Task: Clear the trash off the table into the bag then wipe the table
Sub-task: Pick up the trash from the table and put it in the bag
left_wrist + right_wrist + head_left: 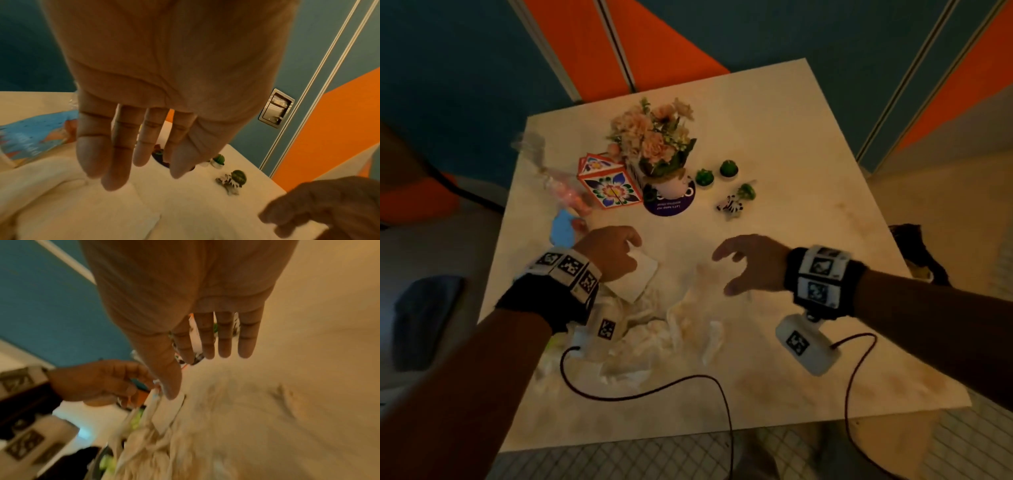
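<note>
A crumpled white plastic bag lies on the near left part of the table. A flat white napkin rests at its far edge. My left hand hangs just over the napkin, fingers extended, holding nothing. My right hand hovers open over the bag's right side, fingers spread. A blue wrapper, a pink wrapper and clear plastic lie along the left edge.
A flower pot on a purple coaster, a patterned box, two small cacti and a zebra figurine stand mid-table. A blue cloth lies off the table to the left.
</note>
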